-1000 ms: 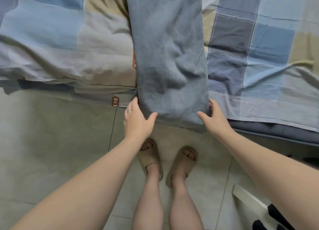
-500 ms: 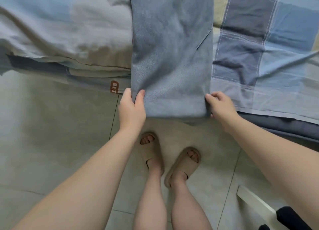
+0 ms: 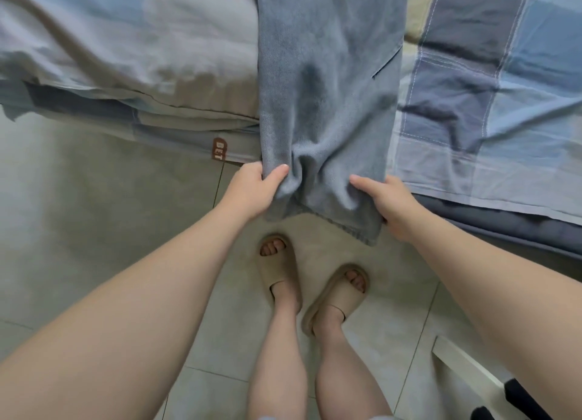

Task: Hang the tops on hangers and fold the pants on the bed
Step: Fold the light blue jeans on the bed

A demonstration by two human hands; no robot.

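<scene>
You are on the pants-folding step. The pants (image 3: 327, 104) lie in a long strip across the bed (image 3: 491, 142), doubled leg on leg as far as one can judge, and their near end hangs off the bed's edge over the floor (image 3: 94, 230), just above your feet. Your left hand (image 3: 252, 189) pinches the left corner of that end, thumb on top and fingers tucked under the cloth. Your right hand (image 3: 390, 202) grips the right corner the same way, a digit lying on the upper face and the rest curled round the edge. The cloth between your hands is slack and gathered into a few soft ridges, and the hem dips lower on the right side. No tops or hangers are in view. The next move is probably to lift this end and carry it away from you, laying it over the part resting on the bed. For that, spread your hands apart first so the hem pulls taut and level. Raise both corners together and set the edges down in line with the strip's sides, or the fold will come out skewed and creased.
</scene>
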